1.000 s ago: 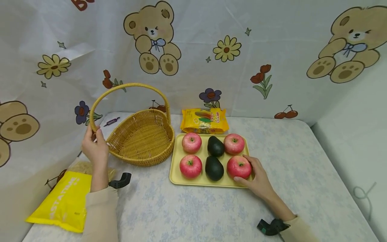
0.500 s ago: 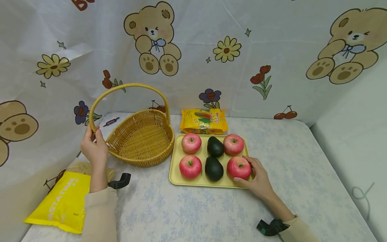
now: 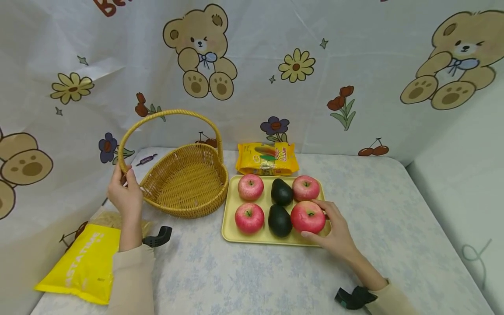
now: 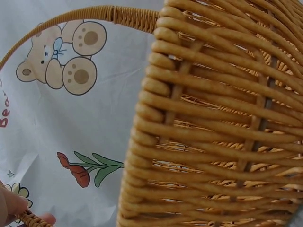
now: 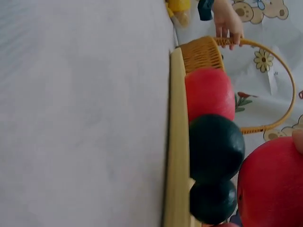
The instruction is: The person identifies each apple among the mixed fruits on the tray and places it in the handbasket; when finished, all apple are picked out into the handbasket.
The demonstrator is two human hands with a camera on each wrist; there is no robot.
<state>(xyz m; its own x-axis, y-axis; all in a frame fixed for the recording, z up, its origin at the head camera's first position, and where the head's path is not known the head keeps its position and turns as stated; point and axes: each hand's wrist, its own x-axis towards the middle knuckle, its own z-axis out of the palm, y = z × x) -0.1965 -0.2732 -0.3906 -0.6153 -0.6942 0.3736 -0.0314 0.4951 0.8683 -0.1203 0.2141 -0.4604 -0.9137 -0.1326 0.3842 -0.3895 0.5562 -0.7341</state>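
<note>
White sheeting (image 3: 252, 26) printed with bears and flowers backs a pale table (image 3: 220, 280), where a yellow bag (image 3: 84, 260) lies at the left and a yellow packet (image 3: 267, 158) sits behind a pale yellow tray (image 3: 230, 221). The right hand (image 3: 339, 232) has its thumb and fingers around an apple (image 3: 307, 217) — spread only as wide as the fruit — and the apple looks slightly raised over the near right corner of the tray. Whether it touches the near avocado (image 3: 280, 221) cannot be told. Just beside the tray, the wicker basket (image 3: 197, 211) stands on the table, and the left hand (image 3: 127, 195) pinches one side of its tall handle (image 3: 172, 112).

For a good lift, even, gentle pressure on the apple's sides should serve best, since smooth skin could slip and hard squeezing could bruise it. Straight up comes first — any sideways move is safer once the apple clears the avocado, which might roll if knocked. The left hand need only steady the handle lightly, as a tug could tip the basket
</note>
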